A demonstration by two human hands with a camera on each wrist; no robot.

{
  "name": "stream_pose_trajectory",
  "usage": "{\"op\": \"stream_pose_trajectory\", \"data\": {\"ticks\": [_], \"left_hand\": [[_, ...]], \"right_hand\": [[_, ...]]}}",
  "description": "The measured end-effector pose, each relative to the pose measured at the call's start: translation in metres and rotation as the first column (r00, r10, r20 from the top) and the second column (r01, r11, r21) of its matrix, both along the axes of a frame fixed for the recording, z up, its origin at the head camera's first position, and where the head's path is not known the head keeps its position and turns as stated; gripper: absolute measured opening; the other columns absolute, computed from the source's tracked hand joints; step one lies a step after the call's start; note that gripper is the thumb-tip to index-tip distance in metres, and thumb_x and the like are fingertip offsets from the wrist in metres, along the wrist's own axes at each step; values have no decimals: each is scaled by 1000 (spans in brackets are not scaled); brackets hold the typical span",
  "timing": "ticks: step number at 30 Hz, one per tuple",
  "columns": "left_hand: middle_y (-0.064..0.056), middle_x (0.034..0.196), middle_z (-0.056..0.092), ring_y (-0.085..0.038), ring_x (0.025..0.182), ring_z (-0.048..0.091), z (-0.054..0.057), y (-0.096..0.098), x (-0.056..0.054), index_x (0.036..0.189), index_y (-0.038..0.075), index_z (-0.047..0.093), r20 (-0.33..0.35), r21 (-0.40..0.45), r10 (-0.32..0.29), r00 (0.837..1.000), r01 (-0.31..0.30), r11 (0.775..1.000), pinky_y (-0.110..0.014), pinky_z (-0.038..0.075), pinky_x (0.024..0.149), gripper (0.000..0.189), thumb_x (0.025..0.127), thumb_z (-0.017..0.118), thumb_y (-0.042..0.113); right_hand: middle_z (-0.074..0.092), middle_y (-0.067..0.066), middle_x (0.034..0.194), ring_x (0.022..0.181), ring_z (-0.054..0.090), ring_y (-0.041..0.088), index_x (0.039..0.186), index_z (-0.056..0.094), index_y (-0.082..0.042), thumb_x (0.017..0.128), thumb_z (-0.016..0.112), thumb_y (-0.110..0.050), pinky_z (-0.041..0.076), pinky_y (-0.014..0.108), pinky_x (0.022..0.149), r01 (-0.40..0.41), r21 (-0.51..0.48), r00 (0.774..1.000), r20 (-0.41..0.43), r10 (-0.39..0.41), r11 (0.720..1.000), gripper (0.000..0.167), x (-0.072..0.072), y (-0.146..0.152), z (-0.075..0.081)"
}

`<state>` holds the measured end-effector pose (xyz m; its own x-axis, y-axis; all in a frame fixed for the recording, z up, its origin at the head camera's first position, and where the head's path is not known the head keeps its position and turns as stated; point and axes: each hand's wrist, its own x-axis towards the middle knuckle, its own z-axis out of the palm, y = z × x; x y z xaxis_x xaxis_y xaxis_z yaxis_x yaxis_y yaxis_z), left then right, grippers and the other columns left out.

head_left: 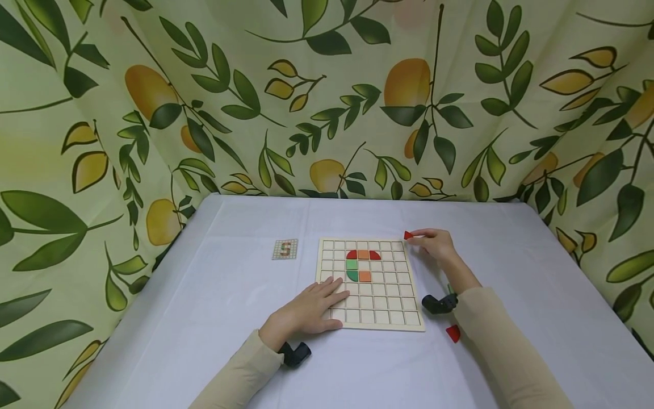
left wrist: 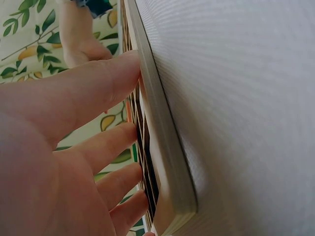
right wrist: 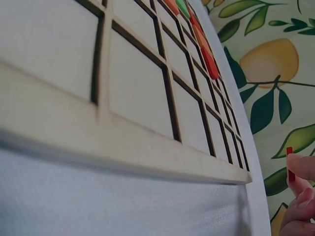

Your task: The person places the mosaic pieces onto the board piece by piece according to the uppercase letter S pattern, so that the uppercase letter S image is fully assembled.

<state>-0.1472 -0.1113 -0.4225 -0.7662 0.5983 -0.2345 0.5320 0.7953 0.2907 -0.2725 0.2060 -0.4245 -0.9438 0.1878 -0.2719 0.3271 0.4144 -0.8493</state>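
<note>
A wooden grid board (head_left: pixel 421 328) lies on the white table. Several coloured tiles sit in its cells: red rounded ones at the ends of the top row, an orange square (head_left: pixel 363 254) between them, a light green square (head_left: pixel 351 264), a dark green rounded tile (head_left: pixel 352 275) and another orange square (head_left: pixel 365 276). My left hand (head_left: pixel 313 307) rests with spread fingers on the board's lower left part. At the board's far right corner, my right hand (head_left: pixel 433 243) pinches a small red tile (right wrist: pixel 290 164) between thumb and fingertips, above the table.
Left of the board lies a small pattern card (head_left: pixel 285 249) showing a coloured figure on a grid. Another red tile (head_left: pixel 453 333) lies on the table near the right forearm. Black wrist cameras (head_left: pixel 439 304) are worn on both wrists. A leaf-and-fruit-patterned curtain (head_left: pixel 327 113) hangs behind the table.
</note>
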Motion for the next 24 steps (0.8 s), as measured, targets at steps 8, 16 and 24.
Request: {"op": "stream_pose_trajectory", "data": {"ticks": [8, 16, 24], "left_hand": [[-4, 163, 24, -25, 153, 19, 0, 0, 0, 149, 23, 37, 3, 5, -2, 1000, 2, 1000, -47, 23, 124, 64, 92, 59, 44], [-4, 163, 24, -25, 153, 20, 1, 0, 0, 149, 23, 38, 1, 7, 0, 1000, 0, 1000, -47, 23, 124, 65, 92, 59, 44], [-5, 162, 26, -25, 152, 21, 2, 0, 0, 149, 21, 38, 1, 21, -7, 1000, 7, 1000, -47, 23, 124, 64, 92, 60, 42]], "right_hand": [[47, -4, 84, 68, 42, 11, 124, 64, -6, 87, 70, -26, 36, 24, 64, -21, 30, 999, 32, 20, 999, 43, 8, -4, 2], [47, -2, 89, 79, 42, 14, 125, 63, -5, 87, 68, -26, 35, 25, 65, -42, 31, 999, 33, 41, 999, 43, 17, -8, 3], [45, -8, 72, 68, 41, 10, 124, 63, -4, 87, 70, -24, 36, 23, 62, -56, 19, 998, 17, 56, 998, 43, 22, -10, 3]]}}
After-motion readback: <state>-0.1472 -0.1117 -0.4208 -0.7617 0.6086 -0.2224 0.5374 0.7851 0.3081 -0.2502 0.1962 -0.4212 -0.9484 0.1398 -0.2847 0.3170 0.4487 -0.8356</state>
